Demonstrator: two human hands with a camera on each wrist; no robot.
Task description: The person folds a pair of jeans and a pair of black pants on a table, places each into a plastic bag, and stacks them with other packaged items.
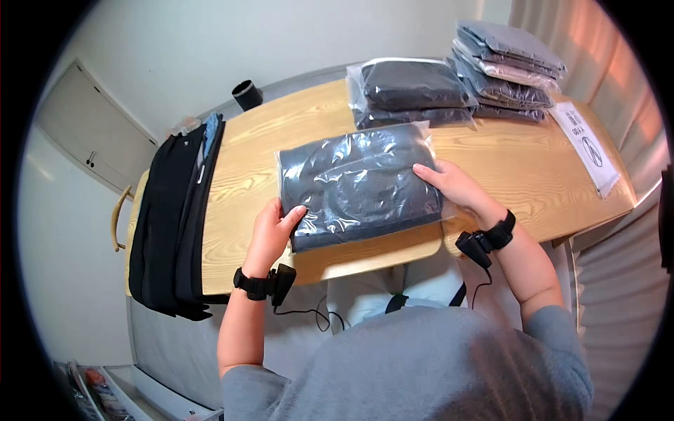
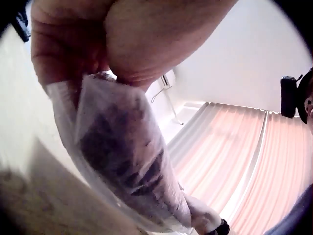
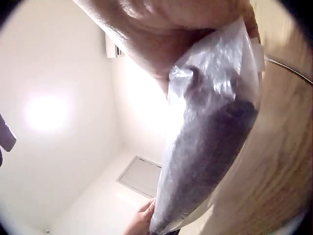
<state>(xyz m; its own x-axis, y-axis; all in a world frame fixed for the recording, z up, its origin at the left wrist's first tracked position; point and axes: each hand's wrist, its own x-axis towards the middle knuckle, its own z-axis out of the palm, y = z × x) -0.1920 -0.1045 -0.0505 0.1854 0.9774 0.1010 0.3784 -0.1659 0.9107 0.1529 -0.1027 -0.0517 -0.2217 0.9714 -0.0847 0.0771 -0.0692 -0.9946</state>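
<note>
A folded dark grey garment in a clear plastic bag (image 1: 361,186) is held between both hands over the near part of the table. My left hand (image 1: 272,228) grips its left end, thumb on top and fingers beneath. At the opposite end my right hand (image 1: 456,184) holds the bag the same way, the thumb lying over the upper face. In the left wrist view the bag's end (image 2: 122,142) sits between thumb and fingers. The right wrist view shows the clear plastic (image 3: 215,98) bunched in the right hand, with the dark cloth inside.
Black trousers (image 1: 165,217) lie in a pile along the left side of the wooden table (image 1: 246,154). Bagged garments (image 1: 411,84) stand stacked at the back, beside a taller bagged stack (image 1: 505,67). A printed plastic bag (image 1: 586,147) lies at the right. Behind the table is a black bin (image 1: 247,95).
</note>
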